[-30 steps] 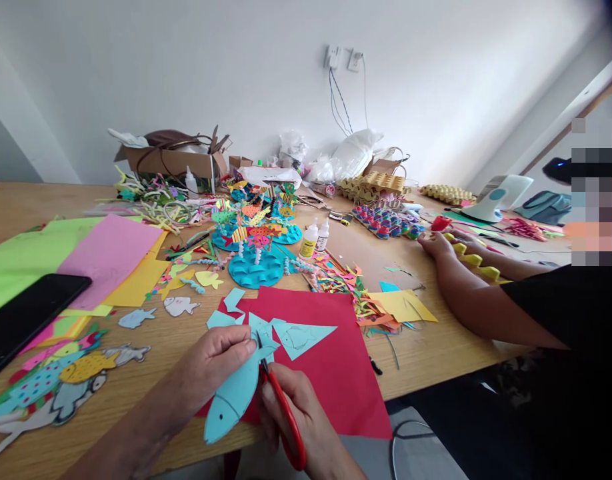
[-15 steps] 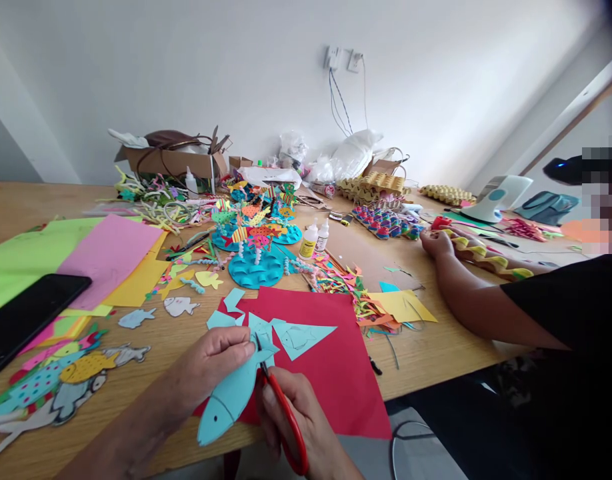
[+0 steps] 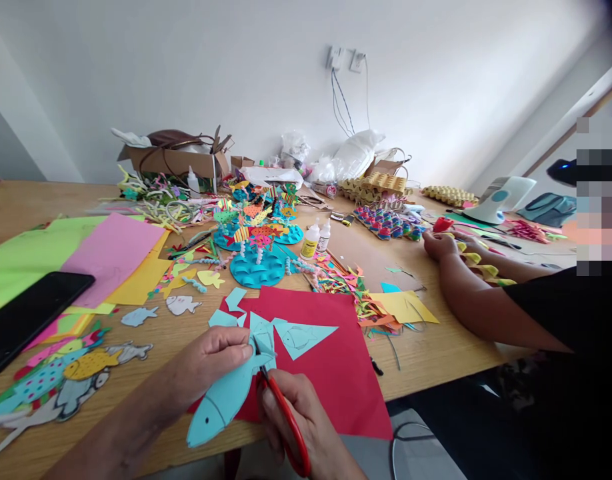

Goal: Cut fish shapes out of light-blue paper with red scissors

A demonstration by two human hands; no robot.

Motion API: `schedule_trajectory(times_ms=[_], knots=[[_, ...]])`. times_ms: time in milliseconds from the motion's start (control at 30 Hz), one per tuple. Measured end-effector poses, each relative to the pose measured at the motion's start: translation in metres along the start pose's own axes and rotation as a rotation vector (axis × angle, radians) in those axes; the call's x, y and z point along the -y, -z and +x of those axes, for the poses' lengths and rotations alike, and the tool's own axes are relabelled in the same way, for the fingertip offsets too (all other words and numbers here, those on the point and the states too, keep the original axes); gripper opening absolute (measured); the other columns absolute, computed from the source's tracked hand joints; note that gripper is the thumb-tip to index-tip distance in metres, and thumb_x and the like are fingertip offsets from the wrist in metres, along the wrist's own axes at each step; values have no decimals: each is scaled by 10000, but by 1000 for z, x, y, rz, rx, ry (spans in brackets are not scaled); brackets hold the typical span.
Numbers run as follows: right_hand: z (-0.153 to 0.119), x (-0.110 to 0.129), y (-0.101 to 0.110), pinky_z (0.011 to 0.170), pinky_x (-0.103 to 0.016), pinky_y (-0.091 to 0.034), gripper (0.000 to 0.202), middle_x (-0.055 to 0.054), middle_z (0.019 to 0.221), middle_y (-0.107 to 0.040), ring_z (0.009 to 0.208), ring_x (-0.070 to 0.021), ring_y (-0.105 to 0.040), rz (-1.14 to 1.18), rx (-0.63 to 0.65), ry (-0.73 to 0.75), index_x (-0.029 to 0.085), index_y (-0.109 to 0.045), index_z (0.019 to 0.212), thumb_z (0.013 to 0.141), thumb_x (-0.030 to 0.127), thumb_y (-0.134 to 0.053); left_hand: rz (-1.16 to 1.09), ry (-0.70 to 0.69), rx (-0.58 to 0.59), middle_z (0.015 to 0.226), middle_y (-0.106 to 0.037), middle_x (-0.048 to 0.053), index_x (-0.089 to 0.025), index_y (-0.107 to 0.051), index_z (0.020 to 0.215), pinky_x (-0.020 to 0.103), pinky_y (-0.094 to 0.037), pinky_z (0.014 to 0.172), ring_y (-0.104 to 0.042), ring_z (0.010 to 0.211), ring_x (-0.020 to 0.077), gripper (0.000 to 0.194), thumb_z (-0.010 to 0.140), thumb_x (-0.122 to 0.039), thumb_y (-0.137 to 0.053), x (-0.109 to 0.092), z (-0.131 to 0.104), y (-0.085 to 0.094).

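Note:
My left hand pinches a light-blue paper fish near its tail, the head end with a drawn eye pointing down and left. In my right hand is a pair of scissors with red handles. Their dark blades are at the tail end of the fish, partly hidden by the paper. Under both hands lies a sheet of red paper. On it rest light-blue scraps and a triangular blue piece with a small fish drawn on it.
Cut-out paper fish and a black phone lie to the left. Two glue bottles stand behind, beside a blue base with paper fish on it. A co-worker's arm rests on the table at right.
The blue fish has turned slightly, its head swinging left. My left hand has shifted a little to the left, while the scissors stay at the tail.

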State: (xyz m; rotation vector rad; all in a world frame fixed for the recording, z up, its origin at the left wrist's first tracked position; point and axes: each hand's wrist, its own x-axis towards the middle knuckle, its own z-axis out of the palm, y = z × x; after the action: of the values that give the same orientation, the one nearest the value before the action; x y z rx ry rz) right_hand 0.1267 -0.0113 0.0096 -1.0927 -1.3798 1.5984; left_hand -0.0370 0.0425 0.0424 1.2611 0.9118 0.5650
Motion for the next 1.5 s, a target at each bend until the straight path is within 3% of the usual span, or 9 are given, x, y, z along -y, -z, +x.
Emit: schedule_trajectory(times_ms=[167,533,767,967,1200,1500], knots=[[-1,-8,2,345,-161,-250,573,51,424,-395,368,-60,-353,-29,20,30,183,-407,589,815,709,-428,-7,50,-7,582,-377,-62,-176,-521,652,206,-271,486,-291,528,97,239,747,-386,-583,-1,-1,1],[-2,-10,4,338,-150,-246,541,56,427,-394,363,-53,-346,-5,62,42,181,-406,599,841,664,-447,75,71,-18,595,-419,-50,-182,-552,637,213,-300,496,-332,551,108,239,702,-403,-617,-5,-3,8],[-3,-17,5,329,-157,-244,493,65,427,-369,354,-56,-333,28,77,37,190,-385,580,873,578,-468,19,95,167,590,-372,-58,-170,-519,667,227,-211,485,-260,528,94,272,747,-421,-585,-3,-1,15],[-2,-12,5,373,-163,-244,440,57,445,-395,396,-58,-344,-42,65,74,183,-388,574,902,461,-482,-12,108,197,564,-347,-69,-183,-449,610,237,-173,473,-230,511,87,267,742,-368,-588,-7,-2,15],[-3,-9,4,363,-164,-240,501,62,435,-383,383,-58,-346,-27,86,26,187,-389,593,886,590,-434,21,126,194,544,-320,-77,-198,-404,583,236,-157,455,-215,491,83,296,732,-375,-588,-11,-1,17],[-3,-6,4,358,-164,-231,527,68,433,-352,378,-52,-319,-38,94,21,189,-371,577,868,623,-440,23,170,194,559,-359,-62,-177,-507,618,221,-175,463,-231,503,89,240,698,-381,-606,-13,-1,19]])
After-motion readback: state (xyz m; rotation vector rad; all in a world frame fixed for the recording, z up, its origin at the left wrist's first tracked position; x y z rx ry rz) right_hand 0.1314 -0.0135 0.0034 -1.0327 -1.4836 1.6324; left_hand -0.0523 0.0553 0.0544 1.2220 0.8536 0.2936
